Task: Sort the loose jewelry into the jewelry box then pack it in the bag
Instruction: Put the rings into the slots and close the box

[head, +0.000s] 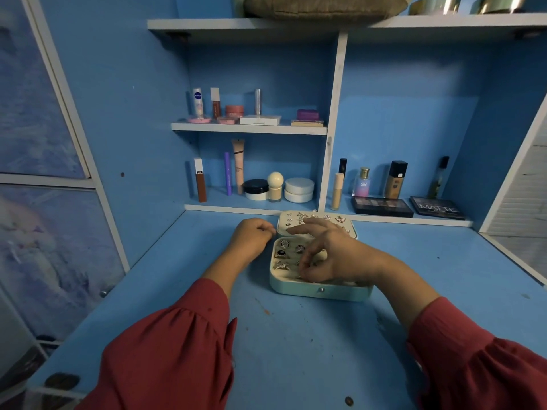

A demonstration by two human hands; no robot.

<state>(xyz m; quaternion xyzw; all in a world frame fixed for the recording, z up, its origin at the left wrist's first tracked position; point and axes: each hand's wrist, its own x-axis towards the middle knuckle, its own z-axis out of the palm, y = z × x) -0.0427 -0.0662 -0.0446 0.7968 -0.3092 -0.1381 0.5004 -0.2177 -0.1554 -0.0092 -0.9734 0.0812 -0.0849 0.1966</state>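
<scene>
my right hand (328, 255) is over the open jewelry box (319, 291) on the blue desk (296, 335), pinching something tiny i can't make out. left hand (251, 235) curled beside the lid, maybe holding a small piece.

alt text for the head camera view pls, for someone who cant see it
A person's right hand reaches thumb and forefinger into an open mint jewelry box holding rings, while the left hand rests curled beside it on a blue desk. Cosmetics line shelves behind.
</scene>
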